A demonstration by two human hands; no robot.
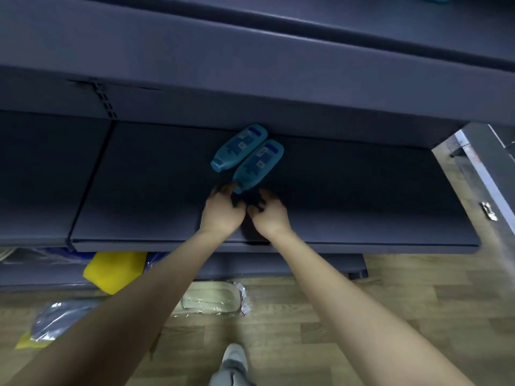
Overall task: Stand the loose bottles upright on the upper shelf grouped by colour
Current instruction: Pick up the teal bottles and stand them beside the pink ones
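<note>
Both forearms reach in from the bottom edge, and the left hand (pixel 223 211) and right hand (pixel 269 217) meet just in front of the cap end of the nearer teal bottle (pixel 257 167). The fingers of both are curled over a dark shape (pixel 249 202) between them. It is too dim to tell whether they grip it or what it is. The left fingertips sit at that bottle's cap. The second teal bottle (pixel 239 147) lies flat, touching its far side, and both rest on the dark shelf (pixel 362 196). Neither has been stood up yet. Lifting the nearer bottle by its cap could roll its neighbour away. Once upright, a tall, narrow bottle may tip if let go off-balance.
</note>
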